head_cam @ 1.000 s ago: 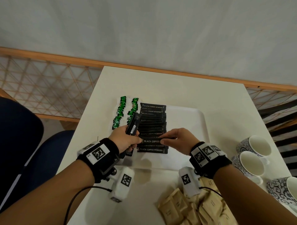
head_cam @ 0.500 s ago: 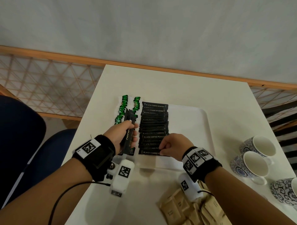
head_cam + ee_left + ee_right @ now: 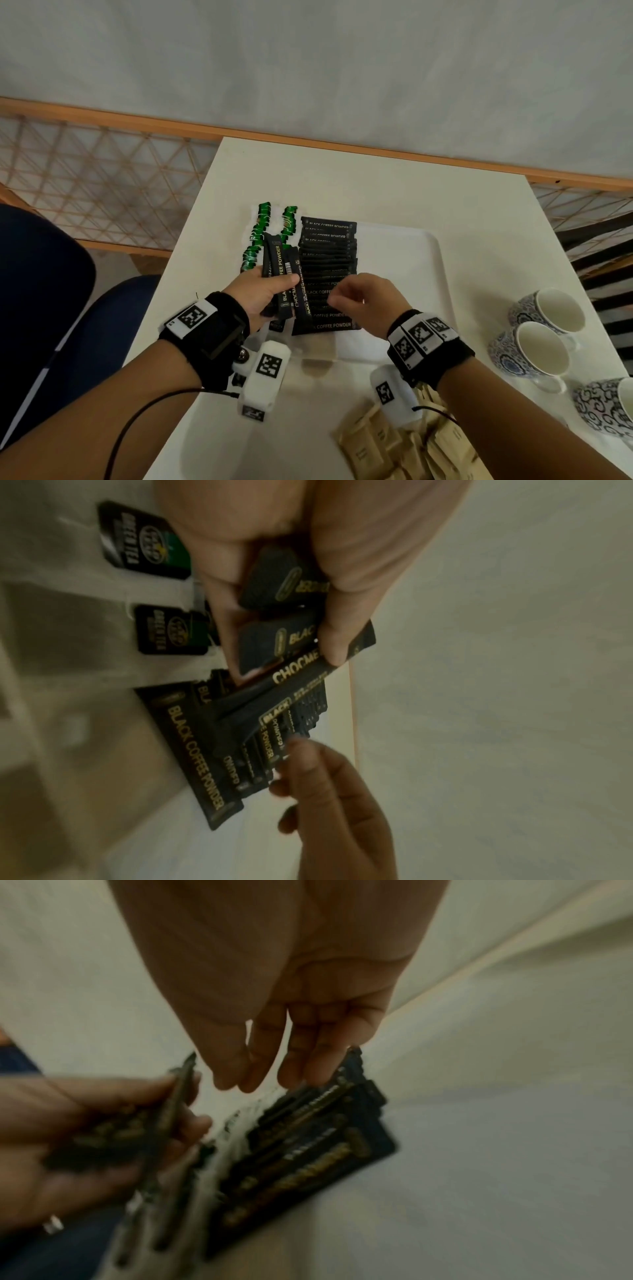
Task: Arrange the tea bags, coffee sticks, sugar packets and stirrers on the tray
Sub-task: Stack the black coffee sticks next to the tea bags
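A white tray point(image 3: 407, 260) holds a neat overlapping column of black coffee sticks point(image 3: 329, 274) and, along its left side, two rows of green tea bags point(image 3: 255, 240). My left hand point(image 3: 263, 291) grips a small bunch of black coffee sticks point(image 3: 282, 274) upright beside the column; the same bunch point(image 3: 291, 639) shows in the left wrist view, thumb and fingers curled round it. My right hand point(image 3: 359, 301) hovers over the lower part of the column with relaxed fingers point(image 3: 260, 1066) that hold nothing, close to the bunch.
A heap of tan paper packets point(image 3: 407, 448) lies on the white table point(image 3: 342, 178) by the near edge under my right wrist. Three patterned cups point(image 3: 534, 346) stand at the right. A blue chair point(image 3: 68, 308) sits to the left, a wooden rail behind.
My right hand has let go of the laid stick at the column's near end and lifted toward the bunch. My left hand has tipped the bunch more upright.
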The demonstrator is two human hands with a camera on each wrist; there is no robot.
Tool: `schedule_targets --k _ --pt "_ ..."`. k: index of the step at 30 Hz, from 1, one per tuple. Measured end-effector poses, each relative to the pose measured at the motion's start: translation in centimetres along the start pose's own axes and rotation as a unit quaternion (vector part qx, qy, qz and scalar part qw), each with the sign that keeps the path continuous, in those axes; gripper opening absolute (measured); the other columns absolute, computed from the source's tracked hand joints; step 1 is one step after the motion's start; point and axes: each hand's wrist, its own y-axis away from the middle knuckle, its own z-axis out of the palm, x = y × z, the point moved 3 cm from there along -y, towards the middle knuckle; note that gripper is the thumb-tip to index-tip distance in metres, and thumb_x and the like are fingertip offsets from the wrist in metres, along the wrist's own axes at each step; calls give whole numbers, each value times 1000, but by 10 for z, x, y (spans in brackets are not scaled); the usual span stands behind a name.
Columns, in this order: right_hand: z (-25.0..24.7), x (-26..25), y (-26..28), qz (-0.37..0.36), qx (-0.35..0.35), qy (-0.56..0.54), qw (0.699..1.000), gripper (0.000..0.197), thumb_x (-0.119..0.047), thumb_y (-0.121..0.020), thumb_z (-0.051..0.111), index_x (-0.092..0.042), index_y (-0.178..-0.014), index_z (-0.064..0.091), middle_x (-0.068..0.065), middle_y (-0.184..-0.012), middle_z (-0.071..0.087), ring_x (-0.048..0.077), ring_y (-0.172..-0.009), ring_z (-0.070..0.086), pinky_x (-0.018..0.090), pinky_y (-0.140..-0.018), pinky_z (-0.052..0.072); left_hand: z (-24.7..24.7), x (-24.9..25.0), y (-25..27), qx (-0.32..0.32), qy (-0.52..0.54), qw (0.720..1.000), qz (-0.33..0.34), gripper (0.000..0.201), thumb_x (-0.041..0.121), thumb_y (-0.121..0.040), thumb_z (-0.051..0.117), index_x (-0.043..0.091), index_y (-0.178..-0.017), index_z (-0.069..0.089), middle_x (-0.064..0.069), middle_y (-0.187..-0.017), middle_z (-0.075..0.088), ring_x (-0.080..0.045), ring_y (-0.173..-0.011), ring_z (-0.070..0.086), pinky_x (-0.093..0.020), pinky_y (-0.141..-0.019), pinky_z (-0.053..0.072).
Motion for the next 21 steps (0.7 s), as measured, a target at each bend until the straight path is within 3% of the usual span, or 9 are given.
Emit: schedule_targets --k 3,5,7,10,13,14,16,18,21 --pt "4 -17 3 -12 -22 -121 992 9 -36 -88 64 -35 -95 70 -15 -76 67 -7 -66 59 15 -63 47 8 -1 0 -16 29 999 0 29 7 -88 64 3 -116 61 -17 -103 69 -27 -85 68 -36 -65 59" --pt "9 -25 2 -27 -47 -157 986 15 -27 -86 68 -41 -93 69 -11 -81 71 0 -73 64 20 -71 53 14 0 2 -27 51 998 3 19 6 -91 60 2 -109 62 -14 -90 69 -22 -72 69 -33 -61 59" --pt "10 -26 1 -14 -41 -182 982 28 -12 -89 61 -37 -98 69 -5 -77 70 6 -65 64 19 -64 53 19 2 4 -21 57 998 -2 10 8 -94 56 7 -102 62 -10 -78 67 -18 -62 66 -33 -59 60" --pt "2 -22 -2 -23 17 -83 996 40 -10 -95 48 -34 -123 61 -3 -86 64 7 -60 58 15 -55 47 16 5 5 13 63 998 -28 16 26 -98 53 12 -96 60 -4 -62 55 -12 -47 51 -23 -45 52" --pt "1 -18 -4 -80 39 40 995 44 -15 -96 49 -34 -136 51 2 -98 57 13 -75 56 29 -71 52 9 8 4 10 48 998 -39 33 47 -93 54 15 -88 60 -2 -61 51 -8 -40 35 -14 -35 29" --pt "3 -16 -3 -90 47 50 994 46 -18 -94 52 -33 -137 50 2 -101 56 16 -84 57 32 -79 51 9 8 5 1 29 999 -32 31 46 -90 58 16 -86 60 -2 -63 53 -6 -40 33 -13 -34 26" --pt "3 -14 -1 -92 57 40 993 50 -27 -90 60 -33 -138 48 0 -107 53 15 -96 54 28 -88 47 10 8 6 -15 -13 1000 -15 19 31 -87 66 13 -91 62 -4 -72 59 -4 -40 32 -13 -33 24" --pt "1 -14 0 -80 49 4 996 49 -30 -92 59 -28 -139 48 0 -106 51 12 -99 51 24 -90 42 9 6 5 -10 -36 999 0 15 15 -87 67 8 -99 63 -6 -80 64 -3 -38 34 -14 -33 25" --pt "-6 -14 0 -100 47 -17 994 34 -22 -96 54 -23 -129 59 5 -100 57 15 -95 54 22 -87 41 7 6 3 10 -41 999 10 12 9 -87 66 7 -98 63 -8 -86 69 -3 -37 36 -14 -32 26"
